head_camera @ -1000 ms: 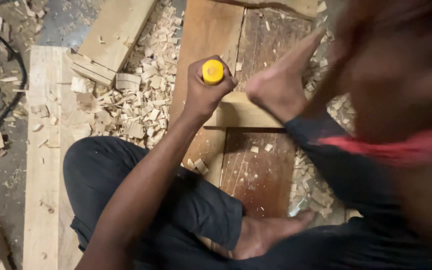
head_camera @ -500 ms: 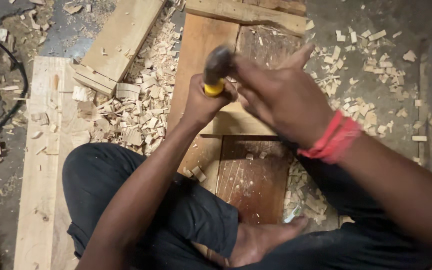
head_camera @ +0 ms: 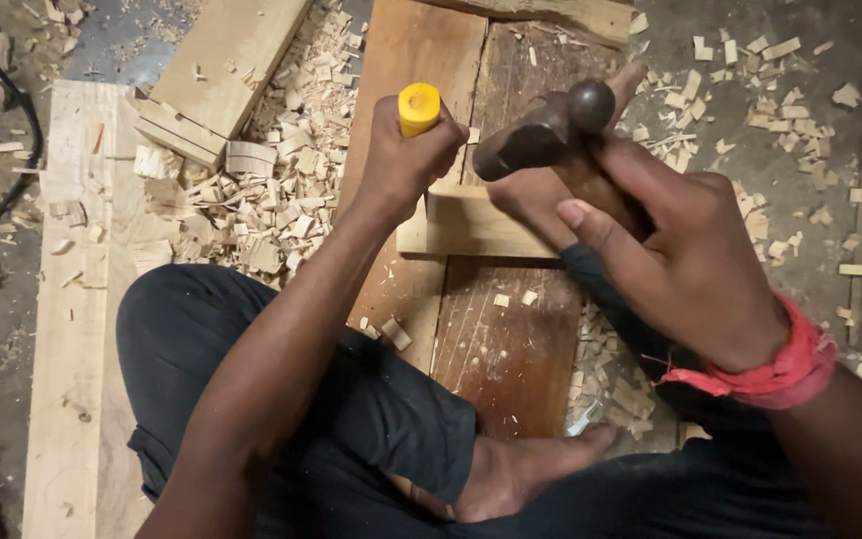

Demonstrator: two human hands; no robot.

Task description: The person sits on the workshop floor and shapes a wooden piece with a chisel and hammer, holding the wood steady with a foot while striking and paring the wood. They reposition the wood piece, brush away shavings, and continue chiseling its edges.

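Note:
My left hand [head_camera: 399,168] is shut around a chisel with a yellow handle [head_camera: 418,108], held upright over a pale wood block [head_camera: 466,228]. The chisel's blade is hidden behind my fist. My right hand [head_camera: 692,262], with a red band at the wrist, grips a dark hammer [head_camera: 543,133]. Its head hangs just right of the yellow handle and does not touch it. The block lies across a brown board [head_camera: 503,344] on the floor. One of my bare feet [head_camera: 539,205] rests on the block's right end.
Wood chips [head_camera: 273,205] lie heaped left of the board, with more scattered at the right. A long pale plank [head_camera: 77,329] runs along the left, and another plank [head_camera: 214,75] lies above it. My other foot [head_camera: 526,471] sits on the board's near end. A black cable [head_camera: 14,185] curves at far left.
Half a second ago the hammer head was down on the yellow handle. It has now lifted off to the right. My left hand and the chisel have hardly moved.

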